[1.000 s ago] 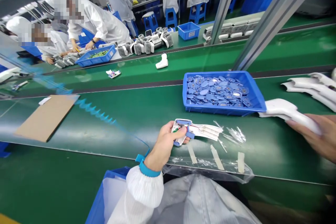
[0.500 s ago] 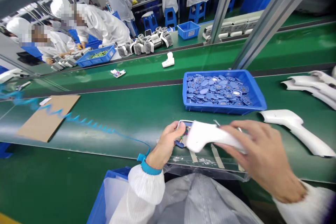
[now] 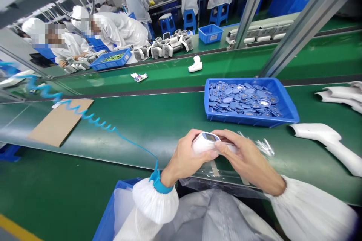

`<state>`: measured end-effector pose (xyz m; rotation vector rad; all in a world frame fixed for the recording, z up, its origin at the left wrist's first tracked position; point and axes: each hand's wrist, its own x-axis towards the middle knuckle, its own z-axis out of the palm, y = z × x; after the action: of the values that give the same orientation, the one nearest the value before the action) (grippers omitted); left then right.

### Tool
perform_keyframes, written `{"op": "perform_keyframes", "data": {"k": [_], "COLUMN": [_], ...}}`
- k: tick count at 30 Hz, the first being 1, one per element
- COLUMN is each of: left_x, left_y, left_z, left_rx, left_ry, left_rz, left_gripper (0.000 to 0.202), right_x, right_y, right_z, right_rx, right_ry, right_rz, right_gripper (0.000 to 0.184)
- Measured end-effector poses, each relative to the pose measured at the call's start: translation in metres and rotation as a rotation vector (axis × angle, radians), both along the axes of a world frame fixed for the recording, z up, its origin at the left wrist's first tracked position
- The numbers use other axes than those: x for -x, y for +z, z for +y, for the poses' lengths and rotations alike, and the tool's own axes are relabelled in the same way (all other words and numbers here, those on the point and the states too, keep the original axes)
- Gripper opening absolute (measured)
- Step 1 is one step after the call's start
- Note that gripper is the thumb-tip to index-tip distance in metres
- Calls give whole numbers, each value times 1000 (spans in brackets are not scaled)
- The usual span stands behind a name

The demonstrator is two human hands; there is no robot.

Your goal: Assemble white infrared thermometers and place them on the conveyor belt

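Both hands grip a white gun-shaped infrared thermometer (image 3: 201, 145) with a small grey screen (image 3: 209, 137), held just above the near edge of the green belt. My left hand (image 3: 183, 155), with a blue wrist strap (image 3: 160, 183), wraps round its head end. Across the other side, my right hand (image 3: 244, 155) closes on the handle, its thumb beside the screen. Fingers cover much of the casing. Beyond the hands, a blue bin (image 3: 251, 119) holds many small oval blue parts (image 3: 240, 98).
White casing shells (image 3: 325, 135) lie on the right, near some thin clear pieces (image 3: 265, 147). A cardboard sheet (image 3: 60, 122) lies left, crossed by a coiled blue cord (image 3: 93, 119). A white gun-shaped unit (image 3: 195, 64) sits on the far belt. Metal posts (image 3: 296, 26) rise beyond; co-workers (image 3: 115, 30) stand at the back.
My right hand has brought the white shell left onto the open part in my left hand. The two halves now form one body, and the screen faces up.
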<state>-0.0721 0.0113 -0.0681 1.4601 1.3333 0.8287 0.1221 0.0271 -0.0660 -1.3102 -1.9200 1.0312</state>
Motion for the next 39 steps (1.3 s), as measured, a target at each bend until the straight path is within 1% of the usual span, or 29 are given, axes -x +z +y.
{"op": "perform_keyframes", "data": {"k": [2, 4, 6, 8, 9, 11, 12, 14, 16, 18, 20, 21, 23, 25, 27, 28, 29, 30, 31, 33, 34, 35, 36, 37, 39], "left_x": [0, -3, -6, -7, -7, -3, -2, 0, -2, -7, -9, -6, 7, 29, 49, 56, 59, 58, 54, 39, 31, 23, 18, 15, 17], "left_y": [2, 1, -1, -1, 0, 0, 0, -3, -8, -12, -13, -12, -7, 0, 7, 10, 12, 13, 14, 14, 14, 13, 13, 13, 15], "left_z": [2, 2, 2, 3, 3, 5, 5, 5, 2, -1, -4, -4, -4, -2, 3, 6, 10, 15, 19, 28, 32, 35, 38, 40, 42], "left_rx": [-13, -77, -149, -199, -227, -232, -197, -113, -106, -174, -209, -196, -155, -130, -178, -222, -271, -318, -354, -365, -349, -327, -305, -284, -234], "left_ry": [-72, -142, -144, -108, -101, -128, -143, -148, -110, -78, -81, -89, -95, -70, -23, -5, -2, -20, -59, -182, -239, -277, -287, -272, -188], "left_rz": [114, 211, 294, 394, 428, 400, 349, 292, 357, 461, 509, 511, 510, 523, 559, 602, 672, 771, 890, 1118, 1192, 1231, 1240, 1225, 1141], "left_gripper": [33, 20, 16, 20, 21, 21, 21, 22, 26, 26, 27, 29, 34, 34, 29, 31, 37, 43, 44, 33, 26, 21, 18, 17, 19], "right_x": [20, 43, 62, 72, 73, 70, 67, 62, 63, 66, 65, 62, 46, 21, -2, -10, -14, -15, -13, -1, 6, 13, 18, 21, 22], "right_y": [3, 4, 4, 5, 5, 6, 6, 4, 0, -4, -4, -2, 5, 13, 17, 17, 16, 13, 10, 2, -1, -3, -4, -4, -1], "right_z": [4, 8, 12, 16, 18, 20, 21, 21, 18, 16, 17, 20, 32, 56, 87, 104, 120, 135, 148, 169, 176, 182, 187, 190, 194], "right_rx": [-74, -186, -331, -454, -490, -503, -485, -429, -379, -355, -355, -338, -278, -265, -321, -341, -348, -341, -324, -285, -260, -233, -206, -181, -140], "right_ry": [-80, -188, -285, -322, -331, -388, -427, -453, -423, -419, -411, -364, -244, -210, -230, -211, -188, -156, -128, -105, -105, -111, -120, -127, -140], "right_rz": [-3, -106, -199, -197, -166, -105, -91, -100, -136, -165, -182, -186, -180, -209, -335, -424, -488, -539, -569, -615, -642, -668, -689, -704, -713], "right_gripper": [41, 47, 55, 56, 55, 55, 55, 55, 54, 55, 57, 58, 57, 48, 31, 27, 27, 28, 28, 29, 27, 24, 21, 18, 15]}}
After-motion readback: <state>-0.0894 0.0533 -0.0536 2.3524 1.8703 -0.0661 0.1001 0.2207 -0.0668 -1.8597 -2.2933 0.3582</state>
